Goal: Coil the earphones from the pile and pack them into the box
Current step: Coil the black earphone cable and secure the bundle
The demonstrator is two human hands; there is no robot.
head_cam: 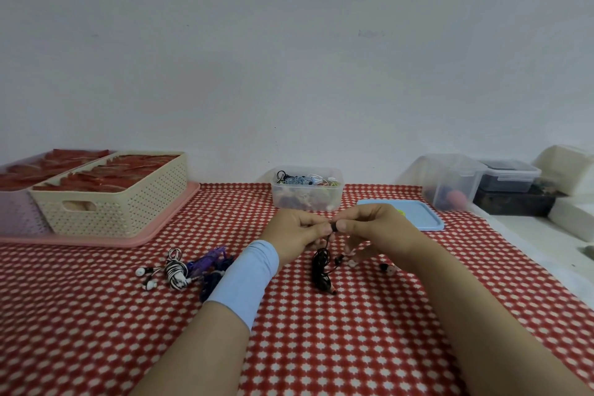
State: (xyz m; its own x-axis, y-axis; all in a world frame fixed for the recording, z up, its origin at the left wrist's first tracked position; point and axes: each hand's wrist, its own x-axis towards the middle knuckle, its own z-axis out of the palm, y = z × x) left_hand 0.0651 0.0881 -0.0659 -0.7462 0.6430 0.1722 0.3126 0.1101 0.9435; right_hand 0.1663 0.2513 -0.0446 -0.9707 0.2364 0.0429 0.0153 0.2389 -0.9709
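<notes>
Black earphones (pixel 322 270) are hanging in a loose bundle beneath the left hand (pixel 294 231) and right hand (pixel 377 228), which are pinching the top end together. The box (pixel 307 202) is sitting just beyond the hands on the bench (pixel 321 347).

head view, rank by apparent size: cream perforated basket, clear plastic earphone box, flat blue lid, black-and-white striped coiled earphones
cream perforated basket
clear plastic earphone box and flat blue lid: look alike
black-and-white striped coiled earphones
</notes>
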